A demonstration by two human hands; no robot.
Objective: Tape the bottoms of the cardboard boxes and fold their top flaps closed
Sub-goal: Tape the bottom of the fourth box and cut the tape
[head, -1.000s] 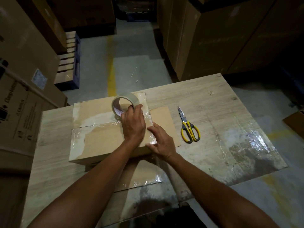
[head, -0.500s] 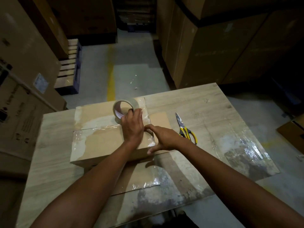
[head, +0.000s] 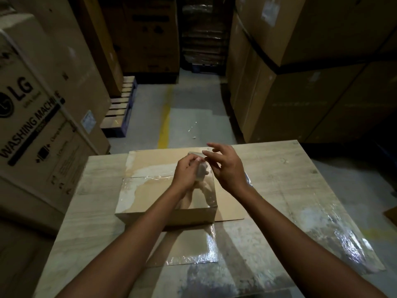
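At the left edge stands an LG washing machine carton point(head: 32, 117), with a wooden pallet point(head: 120, 108) behind it. In mid-frame a cardboard box point(head: 150, 190) lies on the table point(head: 279, 168). The left hand point(head: 185, 173), raised over the box, grips a clear tape roll point(head: 201, 171). The right hand point(head: 227, 166) hovers beside the roll, fingers spread; whether it touches the roll is unclear.
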